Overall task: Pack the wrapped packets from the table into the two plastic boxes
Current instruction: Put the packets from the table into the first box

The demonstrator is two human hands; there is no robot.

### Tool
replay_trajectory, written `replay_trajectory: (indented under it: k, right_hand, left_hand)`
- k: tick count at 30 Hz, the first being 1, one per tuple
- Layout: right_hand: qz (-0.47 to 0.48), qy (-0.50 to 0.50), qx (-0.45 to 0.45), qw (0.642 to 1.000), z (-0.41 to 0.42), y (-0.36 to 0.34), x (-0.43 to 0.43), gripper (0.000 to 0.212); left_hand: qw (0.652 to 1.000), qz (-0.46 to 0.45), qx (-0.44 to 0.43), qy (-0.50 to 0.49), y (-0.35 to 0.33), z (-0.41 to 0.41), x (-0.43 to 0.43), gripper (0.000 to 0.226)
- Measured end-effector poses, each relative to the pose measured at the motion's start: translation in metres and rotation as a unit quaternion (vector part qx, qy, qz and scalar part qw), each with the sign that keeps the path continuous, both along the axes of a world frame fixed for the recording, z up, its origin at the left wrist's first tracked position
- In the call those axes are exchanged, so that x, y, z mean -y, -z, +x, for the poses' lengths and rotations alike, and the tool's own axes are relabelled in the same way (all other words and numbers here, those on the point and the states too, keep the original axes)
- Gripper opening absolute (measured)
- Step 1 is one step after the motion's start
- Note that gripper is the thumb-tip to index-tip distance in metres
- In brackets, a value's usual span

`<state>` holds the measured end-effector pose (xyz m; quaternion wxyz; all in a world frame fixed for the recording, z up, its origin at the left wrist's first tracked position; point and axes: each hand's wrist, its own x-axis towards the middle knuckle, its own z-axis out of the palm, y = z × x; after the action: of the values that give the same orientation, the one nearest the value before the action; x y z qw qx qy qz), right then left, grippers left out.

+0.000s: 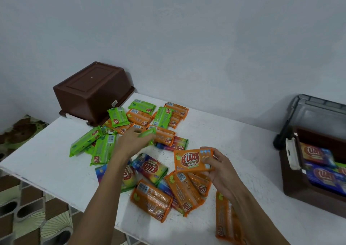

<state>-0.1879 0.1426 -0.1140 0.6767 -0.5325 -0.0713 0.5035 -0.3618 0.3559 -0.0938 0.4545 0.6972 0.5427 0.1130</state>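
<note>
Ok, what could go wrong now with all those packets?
The orange packet at the near edge of the table lies beside the right forearm and might get knocked off. The far brown box is upside down, so nothing fits until it's flipped. With the left hand pinching a green packet and the right hand holding an orange KUAT packet, either could slip.

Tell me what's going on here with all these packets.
A person is packing wrapped packets from a white table. The right hand holds an orange wrapped packet lifted above the pile, while the left hand reaches into the pile and pinches a green wrapped packet. The open brown plastic box at the right already holds blue packets; a second brown plastic box sits upside down at the table's back left corner. Many packets lie loose on the table.
</note>
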Motion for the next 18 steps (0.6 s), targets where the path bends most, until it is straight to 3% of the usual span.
replay_trajectory:
  k: [3,7,10,14,18]
  right_hand:
    - [0.026,0.009,-0.017,0.999,0.0,-0.007,0.004,0.029]
    - [0.037,0.026,-0.004,0.999,0.006,-0.015,0.013,0.029]
    - [0.032,0.038,0.017,0.999,0.014,-0.021,0.024,0.032]
    - [0.01,0.048,0.074,0.996,0.029,-0.033,0.046,0.036]
    - [0.0,0.058,0.115,0.992,0.048,-0.051,0.077,0.031]
  left_hand:
    - [0.973,-0.149,0.173,0.018,-0.009,0.003,0.016,0.036]
    - [0.885,-0.322,0.336,-0.011,-0.003,0.01,0.033,0.038]
    - [0.822,-0.39,0.416,-0.014,-0.005,0.022,0.047,0.046]
    - [0.834,-0.358,0.42,0.004,-0.011,0.043,0.068,0.053]
    - [0.843,-0.33,0.424,0.013,-0.014,0.069,0.09,0.043]
